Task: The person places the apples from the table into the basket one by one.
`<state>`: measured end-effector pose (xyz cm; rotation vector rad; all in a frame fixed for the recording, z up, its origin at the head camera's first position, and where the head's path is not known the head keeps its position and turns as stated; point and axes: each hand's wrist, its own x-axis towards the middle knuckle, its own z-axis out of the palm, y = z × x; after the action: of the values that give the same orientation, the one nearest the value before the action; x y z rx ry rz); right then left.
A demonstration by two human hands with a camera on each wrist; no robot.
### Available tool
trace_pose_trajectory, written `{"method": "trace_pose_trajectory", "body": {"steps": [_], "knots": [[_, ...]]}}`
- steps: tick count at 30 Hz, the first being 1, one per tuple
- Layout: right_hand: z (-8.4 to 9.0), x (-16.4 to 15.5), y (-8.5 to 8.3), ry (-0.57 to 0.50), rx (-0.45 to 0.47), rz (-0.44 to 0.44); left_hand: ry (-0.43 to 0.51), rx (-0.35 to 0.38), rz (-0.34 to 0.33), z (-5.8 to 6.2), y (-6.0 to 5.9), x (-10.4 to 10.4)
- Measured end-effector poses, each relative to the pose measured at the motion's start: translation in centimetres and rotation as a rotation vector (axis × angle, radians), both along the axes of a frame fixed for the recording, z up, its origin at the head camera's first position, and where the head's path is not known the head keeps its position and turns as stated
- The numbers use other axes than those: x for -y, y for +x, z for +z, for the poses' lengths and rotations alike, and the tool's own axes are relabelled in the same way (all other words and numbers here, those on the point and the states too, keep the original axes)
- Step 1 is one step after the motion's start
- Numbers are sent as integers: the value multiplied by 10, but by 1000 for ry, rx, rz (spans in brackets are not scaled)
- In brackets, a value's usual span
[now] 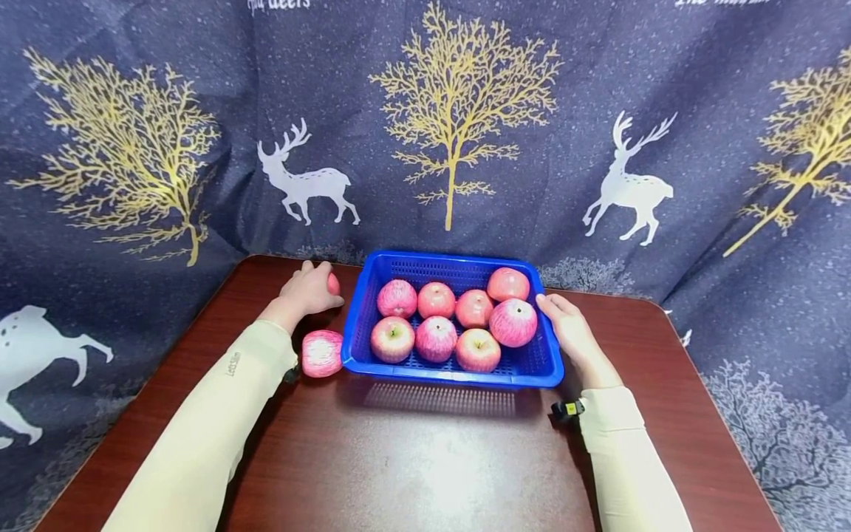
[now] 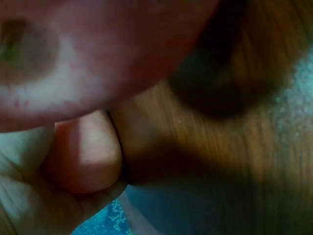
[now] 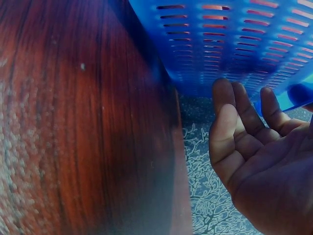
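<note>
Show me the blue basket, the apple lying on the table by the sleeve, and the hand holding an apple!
blue basket [image 1: 452, 375]: head view, on its front rim.
apple on the table [image 1: 322, 353]: head view, middle of its striped skin.
left hand [image 1: 307, 290]: head view, on its back, fingers curled round another apple.

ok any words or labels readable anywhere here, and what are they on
"deers": white print on the backdrop cloth, top edge left of centre, cut off above.
More white print at the cloth's top right corner: cut off, unreadable.
Small print on the left sleeve: too small to read.
Apples and blue basket: no text.
</note>
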<state>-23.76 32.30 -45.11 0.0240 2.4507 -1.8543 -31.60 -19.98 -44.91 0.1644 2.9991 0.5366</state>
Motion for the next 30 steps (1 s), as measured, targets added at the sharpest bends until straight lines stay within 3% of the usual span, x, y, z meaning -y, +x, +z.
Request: {"method": "trace_pose_trajectory", "body": {"steps": [12,23,30], "knots": [[1,-1,0,3,-4,18,32,-15,-11,2,-3,7],[2,-2,0,23,9,10,98,-25,19,2,-2,13],[1,-2,-1,52,1,-1,156,-78,23,12,-2,13]]}}
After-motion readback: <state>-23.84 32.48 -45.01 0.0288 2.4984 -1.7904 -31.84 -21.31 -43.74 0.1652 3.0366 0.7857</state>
